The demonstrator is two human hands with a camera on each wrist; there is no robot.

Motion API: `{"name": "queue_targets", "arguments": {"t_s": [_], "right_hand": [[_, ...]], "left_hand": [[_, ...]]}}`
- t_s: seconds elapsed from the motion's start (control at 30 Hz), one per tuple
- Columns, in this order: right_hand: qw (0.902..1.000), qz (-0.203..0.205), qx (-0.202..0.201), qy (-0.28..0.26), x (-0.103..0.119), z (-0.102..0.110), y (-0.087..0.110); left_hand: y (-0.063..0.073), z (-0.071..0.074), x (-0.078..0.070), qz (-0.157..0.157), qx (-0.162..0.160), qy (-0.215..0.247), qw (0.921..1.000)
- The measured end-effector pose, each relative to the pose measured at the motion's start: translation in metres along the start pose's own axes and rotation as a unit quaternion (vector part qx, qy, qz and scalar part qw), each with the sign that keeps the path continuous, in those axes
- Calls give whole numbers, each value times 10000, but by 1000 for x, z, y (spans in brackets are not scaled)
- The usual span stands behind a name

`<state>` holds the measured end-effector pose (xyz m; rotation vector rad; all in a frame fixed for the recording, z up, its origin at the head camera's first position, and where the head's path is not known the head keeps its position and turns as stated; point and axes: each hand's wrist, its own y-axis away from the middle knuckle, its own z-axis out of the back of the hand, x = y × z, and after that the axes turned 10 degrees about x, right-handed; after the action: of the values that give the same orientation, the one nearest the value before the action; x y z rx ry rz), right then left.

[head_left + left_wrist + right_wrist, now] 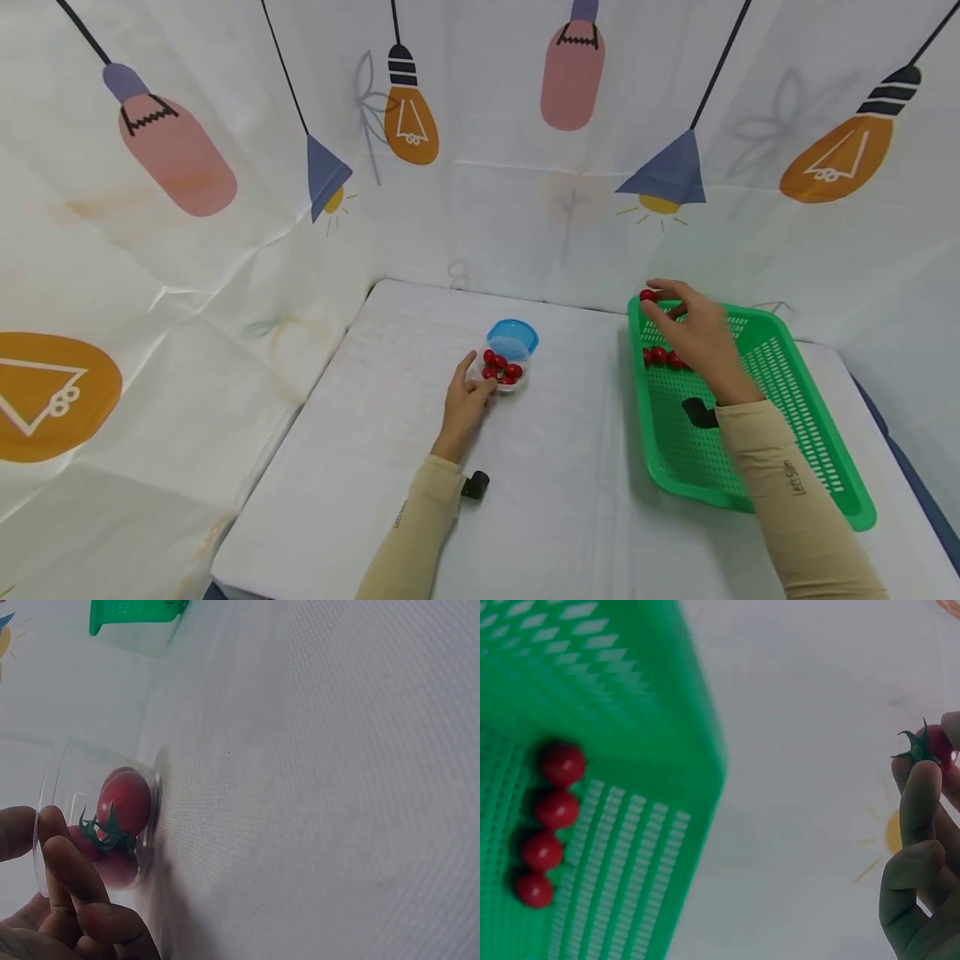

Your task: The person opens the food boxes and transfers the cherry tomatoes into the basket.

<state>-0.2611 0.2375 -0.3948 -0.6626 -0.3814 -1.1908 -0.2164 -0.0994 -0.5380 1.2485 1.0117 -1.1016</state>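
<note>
A clear plastic container (75,769) holds several red cherry tomatoes (500,363), one with a green stem in the left wrist view. My left hand (467,408) grips the container's rim between thumb and fingers. A blue lid (513,336) lies against the container's far side. My right hand (697,333) pinches a single cherry tomato (935,746) with green sepals, raised over the far left corner of the green basket (645,433). Inside the basket, several more tomatoes (557,808) sit in a row, partly hidden by my right hand in the head view.
The white-covered table (360,450) meets a wall sheet (487,225) printed with lamps and bulbs at its back and left. The basket's raised perforated walls stand on the table's right side.
</note>
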Motion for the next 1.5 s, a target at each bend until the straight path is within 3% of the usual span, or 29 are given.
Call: {"name": "queue_targets", "arguments": {"t_s": [0.17,0.47,1.0,1.5], "right_hand": [[9993,-354,82,46,-17,13,7],[9977,-610,24,305,-57,25,17],[9915,-976,705,501,-117,23,35],[9715,-1594,1515,887,-162,13,38]], "left_hand": [[0,0,0,-50,-5,8,10000],[0,1,1,-112,18,-26,9999],[-1,1,0,-105,22,-74,9999],[1,1,-2,-139,47,-91,9999]]}}
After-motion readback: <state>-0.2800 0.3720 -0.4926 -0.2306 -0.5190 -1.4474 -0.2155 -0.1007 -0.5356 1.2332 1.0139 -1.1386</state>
